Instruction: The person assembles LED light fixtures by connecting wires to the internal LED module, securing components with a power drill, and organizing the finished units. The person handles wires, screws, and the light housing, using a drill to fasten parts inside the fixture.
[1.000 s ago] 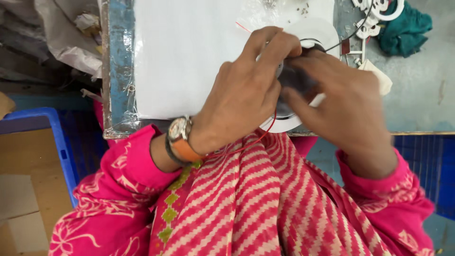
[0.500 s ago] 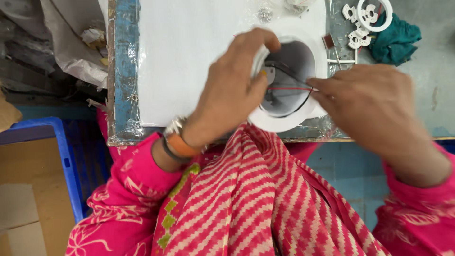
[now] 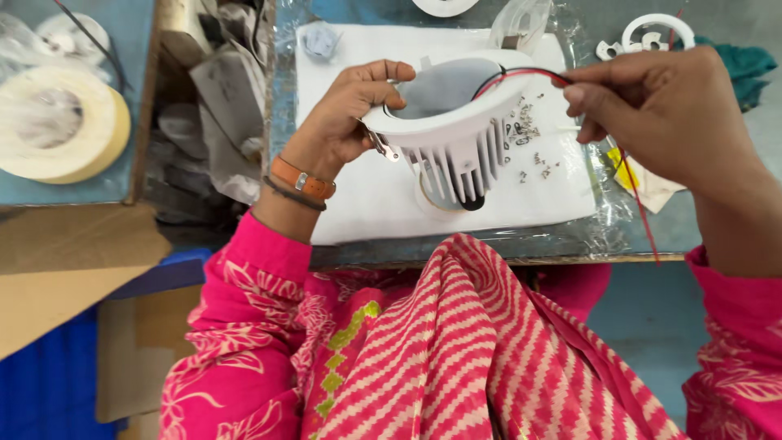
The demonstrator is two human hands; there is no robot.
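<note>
Cream-coloured tape, a big roll, lies at the far left on a blue-grey surface, beside a gap stuffed with crumpled plastic bags. Right of that, a white pad covers the bench. The left hand, an orange strap on its wrist, has its fingers closed around the rim of a white finned lamp housing, holding it tilted above the middle of the pad, open side facing far. A spring clip juts from the housing by the thumb. Small screws lie scattered on the pad just right. The right hand pinches red and black wires that lead from the housing, fingertips together. White plastic rings sit far right.
</note>
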